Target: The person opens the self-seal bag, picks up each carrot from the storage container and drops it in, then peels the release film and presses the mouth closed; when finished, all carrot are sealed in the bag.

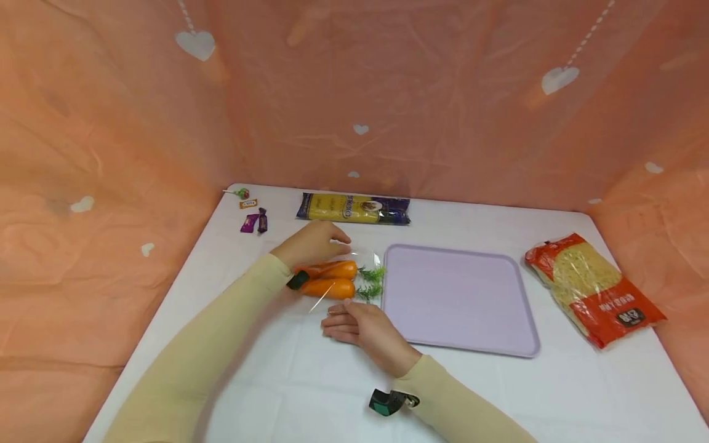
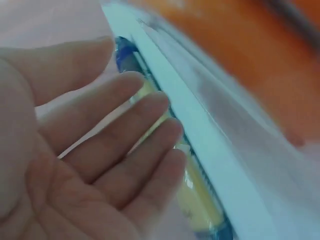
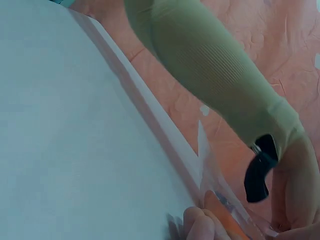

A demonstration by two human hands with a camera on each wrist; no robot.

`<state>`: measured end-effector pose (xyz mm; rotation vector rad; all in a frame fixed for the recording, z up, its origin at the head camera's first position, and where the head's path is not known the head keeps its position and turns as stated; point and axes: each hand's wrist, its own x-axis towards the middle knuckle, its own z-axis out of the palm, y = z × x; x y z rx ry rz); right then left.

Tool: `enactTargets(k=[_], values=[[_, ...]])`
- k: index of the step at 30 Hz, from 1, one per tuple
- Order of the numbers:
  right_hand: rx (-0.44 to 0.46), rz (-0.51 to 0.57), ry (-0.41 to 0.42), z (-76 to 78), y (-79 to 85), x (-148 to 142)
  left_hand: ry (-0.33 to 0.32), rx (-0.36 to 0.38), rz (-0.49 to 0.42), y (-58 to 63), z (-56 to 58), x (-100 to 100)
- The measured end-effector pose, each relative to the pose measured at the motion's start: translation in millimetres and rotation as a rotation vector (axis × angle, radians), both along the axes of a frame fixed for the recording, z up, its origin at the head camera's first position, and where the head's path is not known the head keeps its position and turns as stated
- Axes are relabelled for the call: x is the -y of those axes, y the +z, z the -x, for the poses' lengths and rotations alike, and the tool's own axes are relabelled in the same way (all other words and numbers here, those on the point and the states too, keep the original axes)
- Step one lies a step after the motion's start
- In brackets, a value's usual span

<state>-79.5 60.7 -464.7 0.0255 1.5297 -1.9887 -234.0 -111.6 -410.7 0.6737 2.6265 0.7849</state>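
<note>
Orange carrots with green leafy tops lie in a clear plastic bag left of the tray. At the bag's far side is my left hand, palm down over its edge. The left wrist view shows that hand with its fingers extended and nothing between them. My right hand is at the bag's near side, its fingers extended toward the left. In the right wrist view, the right fingertips are right beside the bag and an orange carrot.
A lilac tray lies right of the carrots, with a red noodle packet beyond it. Along the back is a yellow and blue pasta packet. A lollipop and several wrapped sweets lie at the back left.
</note>
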Motion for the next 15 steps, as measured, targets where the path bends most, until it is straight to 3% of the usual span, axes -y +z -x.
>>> enactTargets(k=[3, 6, 15], values=[[-0.01, -0.019, 0.0, -0.3, -0.9, -1, -0.018, 0.114, 0.015, -3.6, 11.3, -9], [-0.022, -0.028, 0.007, 0.3, -1.5, 0, 0.006, 0.193, 0.014, -4.1, 16.4, -14], [-0.042, -0.075, -0.038, 0.2, 1.5, -1, -0.026, 0.22, -0.012, 0.4, 18.4, -15]])
